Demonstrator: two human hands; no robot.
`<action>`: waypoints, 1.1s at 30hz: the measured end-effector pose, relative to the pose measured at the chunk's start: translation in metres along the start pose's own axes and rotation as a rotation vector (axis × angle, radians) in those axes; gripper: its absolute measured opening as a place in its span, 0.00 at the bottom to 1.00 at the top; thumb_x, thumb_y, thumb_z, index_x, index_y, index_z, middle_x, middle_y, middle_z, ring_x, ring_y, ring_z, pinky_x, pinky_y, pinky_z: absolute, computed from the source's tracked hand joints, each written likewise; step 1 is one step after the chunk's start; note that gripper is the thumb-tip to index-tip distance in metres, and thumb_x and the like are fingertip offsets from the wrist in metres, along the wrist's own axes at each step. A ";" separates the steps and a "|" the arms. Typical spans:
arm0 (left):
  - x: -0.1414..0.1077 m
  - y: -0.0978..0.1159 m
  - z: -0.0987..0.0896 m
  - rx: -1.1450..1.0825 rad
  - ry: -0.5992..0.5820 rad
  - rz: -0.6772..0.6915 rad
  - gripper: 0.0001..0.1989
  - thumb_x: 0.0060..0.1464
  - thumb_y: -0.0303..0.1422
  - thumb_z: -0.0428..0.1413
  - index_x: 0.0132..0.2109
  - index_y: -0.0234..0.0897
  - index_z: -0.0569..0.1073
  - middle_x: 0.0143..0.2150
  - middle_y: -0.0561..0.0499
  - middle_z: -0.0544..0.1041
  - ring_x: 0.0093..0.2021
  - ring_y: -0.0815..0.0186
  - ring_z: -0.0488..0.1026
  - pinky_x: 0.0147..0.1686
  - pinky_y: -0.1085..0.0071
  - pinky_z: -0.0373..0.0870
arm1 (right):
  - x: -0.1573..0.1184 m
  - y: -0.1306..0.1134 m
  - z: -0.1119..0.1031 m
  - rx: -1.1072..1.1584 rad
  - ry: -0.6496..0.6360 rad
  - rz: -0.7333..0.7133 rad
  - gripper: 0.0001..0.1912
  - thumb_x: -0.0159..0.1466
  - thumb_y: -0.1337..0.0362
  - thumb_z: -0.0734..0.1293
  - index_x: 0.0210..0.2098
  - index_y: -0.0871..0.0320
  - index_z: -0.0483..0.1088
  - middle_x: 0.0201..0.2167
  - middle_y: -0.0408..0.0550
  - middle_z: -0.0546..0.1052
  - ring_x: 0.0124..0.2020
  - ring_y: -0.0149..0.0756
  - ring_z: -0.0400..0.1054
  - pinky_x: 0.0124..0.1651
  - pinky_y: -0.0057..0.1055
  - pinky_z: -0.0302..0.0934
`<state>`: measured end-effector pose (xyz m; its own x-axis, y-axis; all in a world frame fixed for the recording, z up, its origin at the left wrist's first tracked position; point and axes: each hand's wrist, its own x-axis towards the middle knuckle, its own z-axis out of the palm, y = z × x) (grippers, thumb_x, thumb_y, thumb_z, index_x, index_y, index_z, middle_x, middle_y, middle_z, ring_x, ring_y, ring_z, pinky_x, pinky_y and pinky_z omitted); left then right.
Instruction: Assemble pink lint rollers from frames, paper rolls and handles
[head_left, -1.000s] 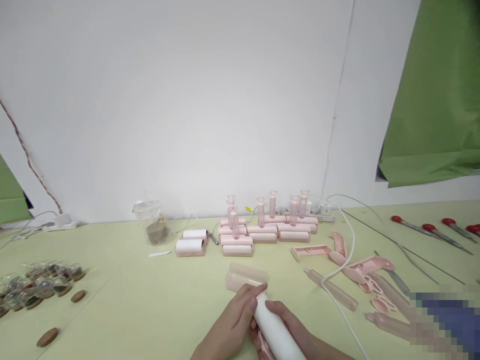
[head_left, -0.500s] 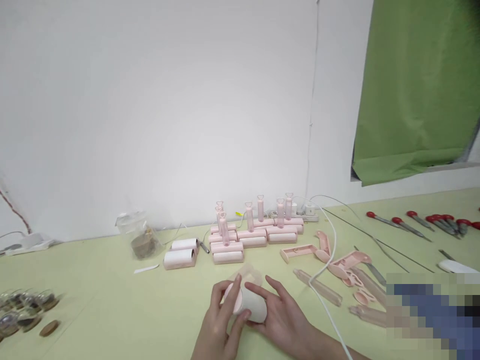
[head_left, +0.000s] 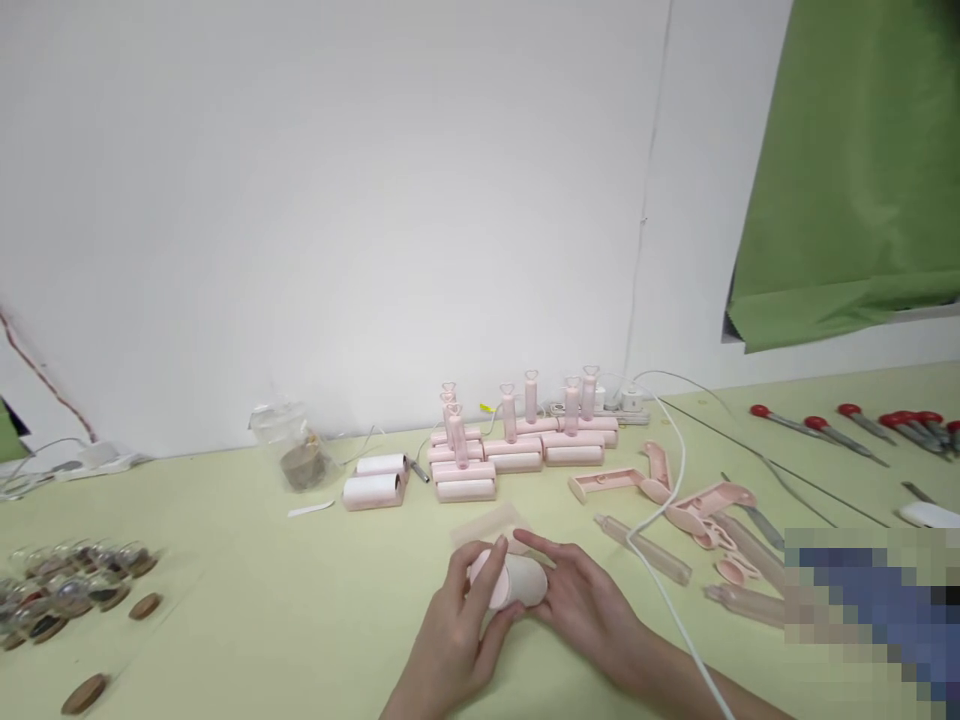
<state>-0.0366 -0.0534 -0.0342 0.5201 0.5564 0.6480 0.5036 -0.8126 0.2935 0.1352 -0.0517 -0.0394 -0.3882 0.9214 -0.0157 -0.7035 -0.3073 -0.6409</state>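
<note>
A white lint roll (head_left: 527, 580) with a pink end cap is held between my two hands just above the table. My left hand (head_left: 461, 625) grips its capped end, with fingers over the top and the thumb along the near side. Against the other end lies my right hand (head_left: 592, 605), its index finger stretched out over the top and its lower fingers partly hidden. Behind the roll lies a translucent pink cover (head_left: 487, 525). Farther back, several pink lint rollers (head_left: 465, 480) have upright handles. Two white rolls in pink holders (head_left: 373, 490) lie left of them.
Pink holder frames (head_left: 607, 483), clear tube handles (head_left: 649, 552) and a white cable (head_left: 667, 600) lie to the right. Red-ended tools (head_left: 844, 440) are farther right. At left are small glass domes (head_left: 71, 590), cork discs (head_left: 145, 606) and a plastic bag (head_left: 296, 450).
Both hands have moved slightly with the roll and still hold it. More of the translucent cover shows behind them. The view has shifted somewhat to the left.
</note>
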 end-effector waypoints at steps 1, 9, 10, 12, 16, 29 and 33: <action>0.000 0.001 0.000 -0.023 0.004 -0.021 0.27 0.57 0.28 0.44 0.61 0.42 0.44 0.49 0.40 0.61 0.48 0.60 0.65 0.40 0.68 0.69 | -0.001 0.000 -0.001 -0.044 -0.001 -0.007 0.19 0.56 0.57 0.61 0.45 0.58 0.64 0.37 0.50 0.71 0.41 0.39 0.63 0.45 0.37 0.54; -0.008 0.016 0.014 -0.384 0.040 -0.147 0.22 0.55 0.30 0.46 0.57 0.41 0.53 0.53 0.39 0.63 0.54 0.56 0.60 0.50 0.56 0.59 | -0.009 0.003 -0.008 -0.718 -0.056 -0.055 0.50 0.43 0.51 0.72 0.58 0.56 0.43 0.48 0.53 0.60 0.45 0.42 0.60 0.46 0.34 0.54; -0.009 0.018 0.016 -0.424 0.070 -0.168 0.20 0.55 0.31 0.46 0.55 0.41 0.54 0.53 0.39 0.63 0.54 0.56 0.60 0.51 0.55 0.57 | -0.010 0.000 -0.007 -0.768 -0.033 -0.076 0.52 0.41 0.52 0.72 0.58 0.56 0.42 0.49 0.54 0.58 0.45 0.42 0.60 0.46 0.35 0.54; -0.007 0.020 0.018 -0.512 0.107 -0.234 0.18 0.54 0.33 0.48 0.52 0.42 0.55 0.53 0.40 0.63 0.55 0.56 0.59 0.52 0.55 0.55 | -0.011 -0.008 -0.002 -0.878 0.020 -0.128 0.54 0.41 0.55 0.73 0.59 0.54 0.40 0.51 0.54 0.55 0.46 0.43 0.59 0.48 0.37 0.52; 0.008 0.019 0.015 -0.947 0.105 -0.546 0.40 0.40 0.49 0.57 0.55 0.45 0.45 0.54 0.41 0.61 0.51 0.53 0.63 0.44 0.57 0.64 | -0.019 -0.023 0.012 -1.194 0.010 -0.363 0.54 0.40 0.61 0.73 0.60 0.52 0.40 0.53 0.54 0.54 0.51 0.49 0.53 0.53 0.43 0.46; 0.028 0.038 0.001 -1.420 0.037 -1.111 0.22 0.49 0.47 0.49 0.50 0.46 0.55 0.30 0.55 0.67 0.13 0.76 0.62 0.07 0.81 0.58 | -0.014 -0.071 -0.002 -1.474 0.162 -0.189 0.07 0.57 0.61 0.60 0.31 0.55 0.67 0.32 0.46 0.70 0.33 0.36 0.63 0.39 0.34 0.57; 0.031 0.037 -0.007 -1.442 0.085 -1.133 0.22 0.49 0.47 0.49 0.49 0.47 0.55 0.29 0.56 0.66 0.13 0.76 0.61 0.06 0.81 0.58 | -0.036 -0.101 -0.027 -1.514 0.002 0.139 0.07 0.49 0.67 0.64 0.15 0.57 0.66 0.09 0.38 0.62 0.12 0.27 0.55 0.19 0.27 0.54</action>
<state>-0.0064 -0.0676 0.0015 0.3368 0.9073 -0.2518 -0.3930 0.3785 0.8381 0.2356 -0.0475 0.0052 -0.3959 0.9075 -0.1408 0.5924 0.1352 -0.7943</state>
